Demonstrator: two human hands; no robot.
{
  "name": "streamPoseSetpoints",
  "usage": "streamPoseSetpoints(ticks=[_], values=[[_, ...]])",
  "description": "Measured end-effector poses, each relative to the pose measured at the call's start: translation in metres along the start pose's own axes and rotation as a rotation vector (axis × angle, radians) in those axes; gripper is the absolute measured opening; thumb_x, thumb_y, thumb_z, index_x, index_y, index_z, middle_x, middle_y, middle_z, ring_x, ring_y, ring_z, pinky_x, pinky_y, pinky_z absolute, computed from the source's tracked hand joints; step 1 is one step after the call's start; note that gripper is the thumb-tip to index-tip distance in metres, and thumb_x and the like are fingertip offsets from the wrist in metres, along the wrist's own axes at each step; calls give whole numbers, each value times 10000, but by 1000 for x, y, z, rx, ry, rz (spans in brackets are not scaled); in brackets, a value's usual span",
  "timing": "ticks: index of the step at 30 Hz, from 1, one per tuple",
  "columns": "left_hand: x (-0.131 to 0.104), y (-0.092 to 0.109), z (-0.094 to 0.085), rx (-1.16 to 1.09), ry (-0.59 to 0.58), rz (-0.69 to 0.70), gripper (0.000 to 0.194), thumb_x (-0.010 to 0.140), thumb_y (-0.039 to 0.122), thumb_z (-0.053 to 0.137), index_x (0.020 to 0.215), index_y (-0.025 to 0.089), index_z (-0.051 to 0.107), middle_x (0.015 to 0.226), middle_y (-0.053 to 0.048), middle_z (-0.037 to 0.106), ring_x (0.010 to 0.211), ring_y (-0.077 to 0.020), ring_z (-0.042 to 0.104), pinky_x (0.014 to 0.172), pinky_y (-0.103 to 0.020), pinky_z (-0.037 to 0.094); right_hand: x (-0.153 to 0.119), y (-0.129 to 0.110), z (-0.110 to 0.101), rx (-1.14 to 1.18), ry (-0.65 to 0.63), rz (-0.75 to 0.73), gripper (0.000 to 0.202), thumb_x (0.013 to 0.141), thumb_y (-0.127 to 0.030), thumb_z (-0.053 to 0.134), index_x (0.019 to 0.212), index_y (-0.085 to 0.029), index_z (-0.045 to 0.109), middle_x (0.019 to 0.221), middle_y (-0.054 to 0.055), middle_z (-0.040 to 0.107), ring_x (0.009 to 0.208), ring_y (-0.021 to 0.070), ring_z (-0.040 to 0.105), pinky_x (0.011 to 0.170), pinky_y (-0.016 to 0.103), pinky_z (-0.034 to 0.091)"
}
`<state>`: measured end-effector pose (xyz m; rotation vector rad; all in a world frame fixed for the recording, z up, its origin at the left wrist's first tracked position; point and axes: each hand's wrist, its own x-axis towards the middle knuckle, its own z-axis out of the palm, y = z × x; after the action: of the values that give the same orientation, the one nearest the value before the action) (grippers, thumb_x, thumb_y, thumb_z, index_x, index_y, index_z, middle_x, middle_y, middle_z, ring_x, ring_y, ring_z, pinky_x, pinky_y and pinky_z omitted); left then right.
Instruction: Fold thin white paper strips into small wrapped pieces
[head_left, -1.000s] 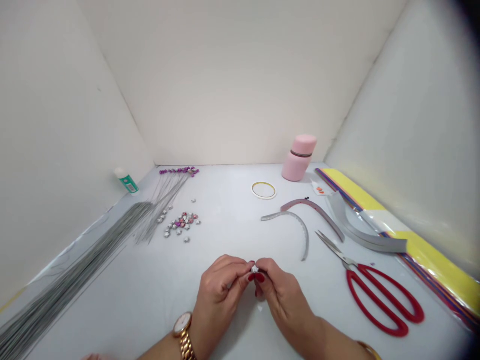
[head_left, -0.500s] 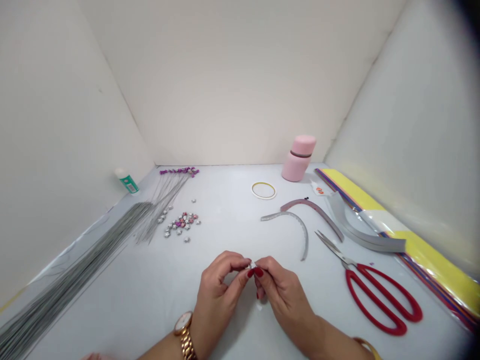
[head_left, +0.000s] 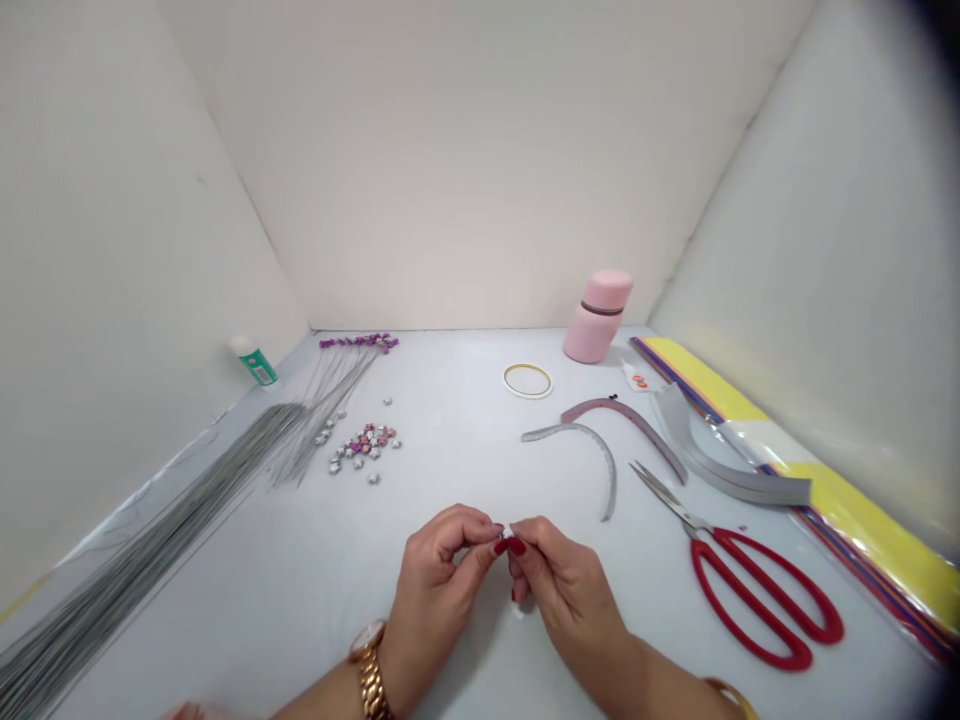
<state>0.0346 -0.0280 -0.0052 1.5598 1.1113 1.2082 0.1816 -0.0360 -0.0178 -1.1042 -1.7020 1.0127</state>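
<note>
Between the fingertips of both hands sits a small silvery-white folded paper star [head_left: 507, 533], mostly covered by thumbs and fingers. My left hand [head_left: 448, 562] pinches it from the left, thumb against forefinger. From the other side my right hand [head_left: 561, 578] pinches it too, with its lower fingers curled in. A small white scrap [head_left: 519, 612] shows just below the right fingers; whether it joins the star I cannot tell. Left of the hands lies a loose pile of little silver, pink and purple paper stars [head_left: 367, 445].
Grey wires [head_left: 172, 530] run along the left, near purple-tipped stems [head_left: 360, 345] and a green-white tube [head_left: 256, 362]. To the right lie red-handled scissors [head_left: 750, 585], grey paper strips [head_left: 600, 450], another strip bundle [head_left: 735, 475] and yellow packaged sheets [head_left: 862, 520]. Behind stand a tape roll [head_left: 528, 381] and pink flask [head_left: 598, 315].
Both hands stay in nearly the same place, with fingertips shifting slightly around the star. Less of the star shows now. Other things lie as before.
</note>
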Motion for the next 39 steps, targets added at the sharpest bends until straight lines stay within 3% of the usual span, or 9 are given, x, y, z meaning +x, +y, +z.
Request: streamPoseSetpoints(ticks=[7,13,21,30,35,39], values=[[1,-3,-1,-33,0,-16,92,787,193,558,709,157,592,737,-30,594,702,-144,573,668,-257,458,3,-2,0,2,-12,44,214,901,-281,335,752,-200,465,552,-47,459,480,103,481,495,209,398],[1,4,2,-255,-81,-120,84,810,203,521,784,149,580,734,-17,574,626,-127,584,618,-257,482,6,-7,-2,68,-31,107,224,915,-327,287,861,-197,461,577,-29,516,542,124,509,543,230,414],[-2,5,-1,67,-7,5,47,761,184,586,800,159,595,768,-36,597,733,-150,573,680,-261,466,6,-9,-3,61,9,94,222,896,-323,354,771,-194,483,568,-36,478,522,112,484,531,223,401],[-5,6,0,94,14,83,96,801,152,528,754,163,611,725,-29,619,678,-132,577,646,-241,456,1,-3,-1,20,24,18,227,901,-279,353,741,-192,490,567,-30,499,511,106,499,529,215,407],[-4,7,3,9,-3,-21,129,813,210,517,711,161,578,686,-20,594,644,-134,568,628,-246,456,2,-5,-1,14,41,48,270,903,-307,344,687,-196,463,547,-34,484,490,107,486,516,217,401],[-1,6,4,-143,-23,-140,115,825,238,499,765,158,555,677,-18,597,632,-135,572,623,-250,472,6,-9,0,129,25,113,261,916,-332,290,800,-189,475,608,-19,524,532,111,526,539,224,435]])
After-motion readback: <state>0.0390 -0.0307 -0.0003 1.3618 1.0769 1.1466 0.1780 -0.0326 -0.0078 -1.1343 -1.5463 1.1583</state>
